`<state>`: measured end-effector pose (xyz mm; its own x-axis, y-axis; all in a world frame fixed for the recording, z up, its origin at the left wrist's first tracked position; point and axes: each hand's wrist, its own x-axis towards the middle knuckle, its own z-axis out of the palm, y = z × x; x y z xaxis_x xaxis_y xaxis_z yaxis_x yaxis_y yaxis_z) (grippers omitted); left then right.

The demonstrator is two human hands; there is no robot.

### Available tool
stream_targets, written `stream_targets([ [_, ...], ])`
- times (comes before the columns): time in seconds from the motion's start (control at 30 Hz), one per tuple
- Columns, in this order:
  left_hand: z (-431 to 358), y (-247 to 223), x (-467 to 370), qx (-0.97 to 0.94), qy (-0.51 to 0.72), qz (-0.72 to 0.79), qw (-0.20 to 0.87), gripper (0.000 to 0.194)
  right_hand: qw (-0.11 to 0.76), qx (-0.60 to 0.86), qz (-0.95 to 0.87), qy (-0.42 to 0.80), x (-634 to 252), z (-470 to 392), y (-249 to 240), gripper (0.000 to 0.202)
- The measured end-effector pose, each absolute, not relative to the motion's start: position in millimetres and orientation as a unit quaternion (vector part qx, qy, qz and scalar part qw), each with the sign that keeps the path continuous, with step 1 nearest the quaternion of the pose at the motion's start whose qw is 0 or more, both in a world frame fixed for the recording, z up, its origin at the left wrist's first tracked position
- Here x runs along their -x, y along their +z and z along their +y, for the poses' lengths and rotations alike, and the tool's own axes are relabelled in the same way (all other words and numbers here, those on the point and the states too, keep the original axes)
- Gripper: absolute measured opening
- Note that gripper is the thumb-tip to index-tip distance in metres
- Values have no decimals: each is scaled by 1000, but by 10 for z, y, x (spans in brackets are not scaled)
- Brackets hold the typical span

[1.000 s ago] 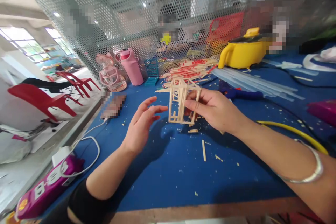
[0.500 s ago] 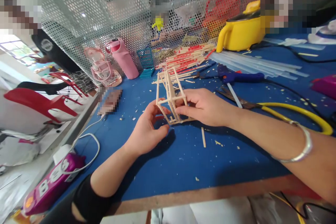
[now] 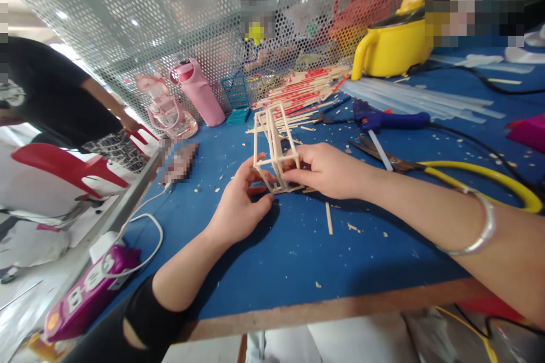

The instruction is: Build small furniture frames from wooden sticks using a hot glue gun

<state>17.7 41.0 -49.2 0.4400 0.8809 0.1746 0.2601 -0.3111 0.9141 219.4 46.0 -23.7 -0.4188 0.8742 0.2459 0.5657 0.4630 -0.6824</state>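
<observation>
Wooden stick frame (image 3: 276, 159) stands on the desk (image 3: 264, 272), pinched by the right hand (image 3: 326, 169); the left hand (image 3: 240, 204) curves, fingers apart, beside its base. Gentle, even pressure should keep it straight.

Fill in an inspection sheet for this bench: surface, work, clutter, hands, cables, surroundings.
Surface: blue tabletop, scattered with pale scraps.
Work: one open stick frame.
Clutter: loose sticks, blue glue gun, yellow-handled cutters, yellow pot.
Hands: right hand pinches the stick frame; left hand cupped beside it, contact unclear.
Cables: white cable loops over purple power strip; black cable trails from glue gun.
Surroundings: perforated screen behind; person in black beyond the left edge.
</observation>
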Motion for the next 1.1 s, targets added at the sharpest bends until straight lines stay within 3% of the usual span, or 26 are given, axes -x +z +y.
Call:
stream_targets([
  [0.4,424,-523,-218,-736,350,401,419,70,292,445,-806,259,-2193,457,-228,18],
  [0.67,428,-521,-229,-741,362,409,392,59,296,446,-801,269,-2200,464,-229,17],
  [1.1,429,-514,-216,-731,359,407,413,66,279,448,-808,260,-2195,460,-221,19],
])
